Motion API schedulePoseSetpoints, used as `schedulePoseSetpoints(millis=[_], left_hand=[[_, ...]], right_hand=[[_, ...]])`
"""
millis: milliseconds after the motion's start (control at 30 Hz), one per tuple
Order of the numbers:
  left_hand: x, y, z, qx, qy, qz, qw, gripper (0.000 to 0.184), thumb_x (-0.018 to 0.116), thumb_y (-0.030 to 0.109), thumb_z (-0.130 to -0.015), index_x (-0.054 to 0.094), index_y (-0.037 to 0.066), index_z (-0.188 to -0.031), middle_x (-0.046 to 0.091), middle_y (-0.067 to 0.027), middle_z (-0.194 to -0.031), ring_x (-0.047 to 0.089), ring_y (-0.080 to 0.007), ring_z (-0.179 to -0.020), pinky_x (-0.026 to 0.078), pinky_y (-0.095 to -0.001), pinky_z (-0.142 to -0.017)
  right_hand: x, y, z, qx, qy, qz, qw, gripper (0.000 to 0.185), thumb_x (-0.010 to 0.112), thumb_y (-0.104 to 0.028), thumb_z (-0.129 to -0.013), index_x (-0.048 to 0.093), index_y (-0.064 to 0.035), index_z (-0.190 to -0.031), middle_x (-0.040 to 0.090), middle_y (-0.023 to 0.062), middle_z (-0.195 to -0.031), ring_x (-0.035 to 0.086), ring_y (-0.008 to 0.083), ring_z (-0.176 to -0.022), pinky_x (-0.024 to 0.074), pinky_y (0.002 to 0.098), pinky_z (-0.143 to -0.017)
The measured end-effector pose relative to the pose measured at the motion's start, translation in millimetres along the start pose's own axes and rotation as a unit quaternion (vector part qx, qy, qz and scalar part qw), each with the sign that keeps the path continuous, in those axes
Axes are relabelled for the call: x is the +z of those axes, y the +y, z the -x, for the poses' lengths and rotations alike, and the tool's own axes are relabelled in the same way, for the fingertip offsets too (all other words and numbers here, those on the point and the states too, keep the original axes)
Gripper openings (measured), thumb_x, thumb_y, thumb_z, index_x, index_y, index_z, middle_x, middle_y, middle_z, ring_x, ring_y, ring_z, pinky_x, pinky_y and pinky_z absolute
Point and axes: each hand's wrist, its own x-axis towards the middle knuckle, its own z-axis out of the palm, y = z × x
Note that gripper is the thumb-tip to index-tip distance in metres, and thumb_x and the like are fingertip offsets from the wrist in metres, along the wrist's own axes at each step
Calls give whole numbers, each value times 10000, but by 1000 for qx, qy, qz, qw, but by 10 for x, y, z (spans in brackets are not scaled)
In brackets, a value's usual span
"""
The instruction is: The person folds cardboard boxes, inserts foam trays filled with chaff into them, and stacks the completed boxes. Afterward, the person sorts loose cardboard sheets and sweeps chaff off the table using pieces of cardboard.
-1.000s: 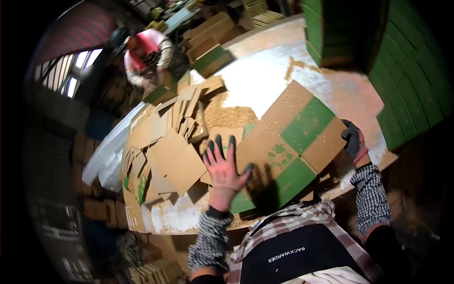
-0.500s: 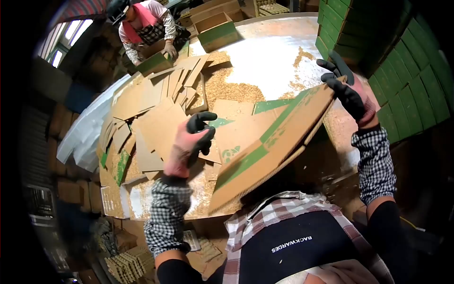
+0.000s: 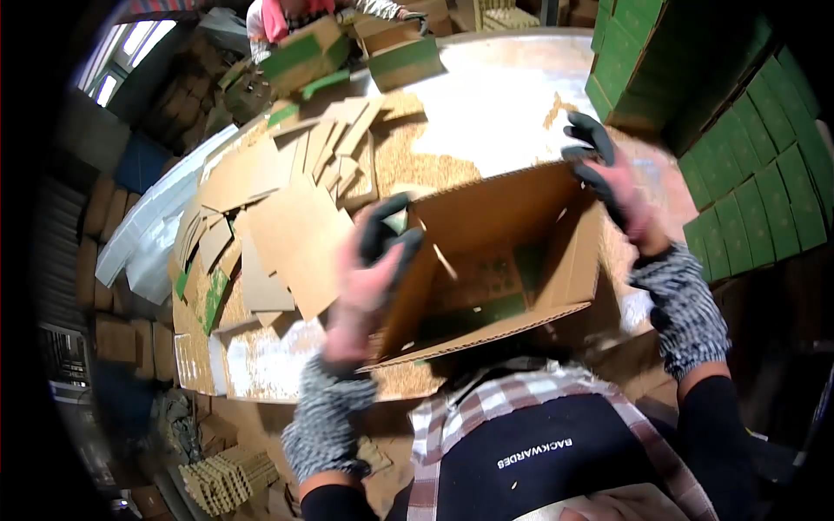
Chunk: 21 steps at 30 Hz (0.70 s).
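Note:
An unfolded cardboard box [image 3: 512,208] hangs in front of me over the near edge of the table, its open side toward me. Green print shows on its inner flaps. My right hand [image 3: 612,182], in a black and pink glove, grips the box's upper right corner between thumb and fingers. At the upper left corner is my left hand [image 3: 360,278], gloved alike and blurred by motion. Its curled fingers and thumb meet the box's left edge, though their exact contact is hard to make out.
Flat cardboard pieces [image 3: 295,234] lie heaped on the round table [image 3: 512,87] among loose husks [image 3: 443,165]. Stacked green boxes [image 3: 747,200] stand at right. Across the table, a co-worker [image 3: 278,26] is beside another green-sided box [image 3: 304,56]. Egg trays [image 3: 230,478] sit low at left.
The flattened box has opened into a hollow shape. My left hand has moved right to its left edge, while my right hand shifted slightly left. The co-worker's box was lifted and turned.

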Motion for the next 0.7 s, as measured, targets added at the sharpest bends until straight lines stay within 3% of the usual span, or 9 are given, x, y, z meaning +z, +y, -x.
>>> schedulePoseSetpoints(millis=[67,133,200,267,367,467,533,567,700], left_hand=[[205,-261,-67,-92,-90,-51,990,396,619,13,-846,578,70,-1235,612,-82,-1106,605,-155,-981,489,-278,-823],[110,-369,-93,170,-248,-340,891,483,603,-51,-745,632,141,-1187,611,-112,-1140,604,-268,-1008,488,-342,-829],[-236,-98,166,284,-298,-451,792,578,609,-34,-648,639,162,-1190,528,-171,-1307,472,-445,-1198,412,-484,-996],[-477,91,369,81,-368,-560,738,717,688,91,-691,494,233,-1367,272,-205,-1494,243,-468,-1367,249,-482,-1126],[-405,-407,393,84,-302,-253,915,864,772,253,-729,333,92,-1456,170,-253,-1529,117,-428,-1430,198,-471,-1147],[-312,-841,367,-41,-113,-129,984,782,748,219,-800,330,53,-1439,404,-173,-1371,415,-250,-1240,398,-360,-1005],[-257,-911,378,-175,-54,208,961,599,688,157,-865,417,31,-1384,610,-84,-1161,616,-178,-1004,495,-273,-890],[-340,-1221,455,-200,-29,286,937,541,581,125,-935,372,51,-1429,555,-95,-1285,571,-176,-1116,471,-293,-949],[-71,-1823,840,57,47,-178,981,499,399,29,-959,295,-38,-1443,351,-166,-1484,340,-234,-1374,277,-328,-1120]], right_hand=[[714,-183,42,-232,133,267,926,718,707,-222,-741,424,-66,-1382,411,127,-1383,442,256,-1219,360,436,-1049],[1075,-545,175,-376,70,560,735,727,738,-263,-719,448,-74,-1358,371,170,-1415,348,297,-1320,259,460,-1109],[1026,46,91,-281,40,573,769,686,717,-337,-708,500,-85,-1309,381,128,-1390,300,323,-1332,130,552,-1139],[1040,-83,115,-317,49,578,750,687,738,-309,-685,511,-83,-1292,403,127,-1356,317,329,-1321,158,569,-1130],[1117,-241,49,-281,14,637,718,545,714,-299,-727,557,-141,-1224,524,72,-1204,482,253,-1135,355,449,-970],[1129,-617,292,-229,-89,597,764,615,667,-455,-746,539,-99,-1231,576,76,-1102,558,246,-985,410,384,-832],[1262,-363,817,-205,-259,568,754,982,668,-641,-617,451,6,-1323,429,239,-1359,374,372,-1308,199,550,-1114],[1243,-254,990,-178,-301,590,728,1025,678,-637,-595,423,2,-1355,368,245,-1426,265,381,-1385,73,599,-1140],[763,-154,1115,-179,-123,449,867,1096,835,-421,-541,331,25,-1407,324,252,-1463,263,422,-1386,177,541,-1145]])
